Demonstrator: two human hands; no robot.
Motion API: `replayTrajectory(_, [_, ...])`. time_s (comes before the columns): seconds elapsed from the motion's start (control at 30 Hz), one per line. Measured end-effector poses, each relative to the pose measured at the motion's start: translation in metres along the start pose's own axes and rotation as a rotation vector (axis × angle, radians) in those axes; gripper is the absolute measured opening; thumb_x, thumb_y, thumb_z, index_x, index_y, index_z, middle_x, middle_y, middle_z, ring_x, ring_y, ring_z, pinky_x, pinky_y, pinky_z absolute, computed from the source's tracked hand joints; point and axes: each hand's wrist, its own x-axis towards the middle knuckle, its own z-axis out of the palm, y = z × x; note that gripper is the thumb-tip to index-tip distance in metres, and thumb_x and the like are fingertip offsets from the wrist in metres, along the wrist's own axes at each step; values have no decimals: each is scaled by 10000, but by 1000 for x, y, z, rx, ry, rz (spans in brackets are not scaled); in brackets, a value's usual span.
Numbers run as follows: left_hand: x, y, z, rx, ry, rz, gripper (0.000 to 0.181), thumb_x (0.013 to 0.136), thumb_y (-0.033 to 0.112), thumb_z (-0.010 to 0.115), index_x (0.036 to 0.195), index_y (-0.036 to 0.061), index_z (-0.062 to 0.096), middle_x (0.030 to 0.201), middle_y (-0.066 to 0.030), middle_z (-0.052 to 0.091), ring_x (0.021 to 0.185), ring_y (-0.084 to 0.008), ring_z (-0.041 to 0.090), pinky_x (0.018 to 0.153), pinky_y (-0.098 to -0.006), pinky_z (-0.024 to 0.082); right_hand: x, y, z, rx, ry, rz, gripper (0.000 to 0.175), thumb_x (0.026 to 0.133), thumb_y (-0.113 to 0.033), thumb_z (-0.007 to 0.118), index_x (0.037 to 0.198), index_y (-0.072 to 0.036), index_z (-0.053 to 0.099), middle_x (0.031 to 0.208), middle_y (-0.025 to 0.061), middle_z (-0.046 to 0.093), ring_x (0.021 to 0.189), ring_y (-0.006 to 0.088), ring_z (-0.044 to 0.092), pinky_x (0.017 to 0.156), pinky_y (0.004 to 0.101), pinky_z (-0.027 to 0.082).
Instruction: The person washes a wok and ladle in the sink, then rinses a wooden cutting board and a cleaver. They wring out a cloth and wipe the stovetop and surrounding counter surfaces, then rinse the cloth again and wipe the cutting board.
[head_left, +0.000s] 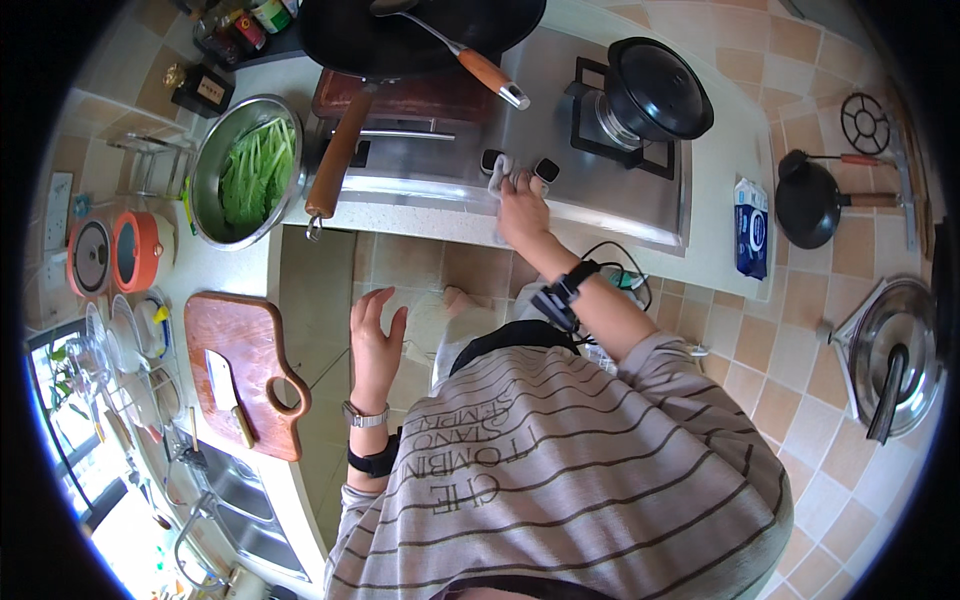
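My right hand (523, 215) presses a crumpled grey cloth (501, 174) against the steel gas stove (555, 135), near its front edge. Two dark control knobs flank the cloth, the right knob (547, 171) close to my fingers. My left hand (376, 330) hangs in the air before my body, holding nothing, thumb and fingers apart. A black wok (420, 45) sits over the stove's left side, its wooden handle (341, 154) reaching past the counter edge. Across the wok lies a wooden-handled metal ladle (487, 71). On the right burner stands a lidded black pot (660, 90).
Leafy greens (255, 176) fill a steel bowl (201, 199) on the left counter. A cleaver (223, 386) lies on a wooden cutting board (259, 330) nearer the sink (244, 517). A blue wipes packet (751, 232) is at right. Pans hang on the tiled wall.
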Motion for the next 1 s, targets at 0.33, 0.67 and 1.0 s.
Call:
replayTrajectory(0.33, [10,2,4,-145,-113,-5,302,791,46,624,1084,10,559,1013,-157,569,920,-324,568,789,-363,467,-86,108,-21,103,-13,136,275,684,-66,562,930,-124,671,1066,141,592,918,304,541,809,348,492])
replayTrajectory(0.67, [72,107,55,-495,-452,219,590,816,133,661,1325,64,369,1265,-133,402,1101,-235,503,851,-318,468,-51,112,-131,2094,-440,506,402,673,-9,450,1069,-23,514,941,87,573,779,206,587,698,356,531])
replayTrajectory(1.0, [103,194,137,-420,-278,279,554,714,7,666,1224,29,451,1198,-173,460,1117,-336,466,931,-349,407,-88,136,-162,1686,-168,219,571,836,-56,485,1374,-97,299,1225,131,479,1059,255,529,853,353,474])
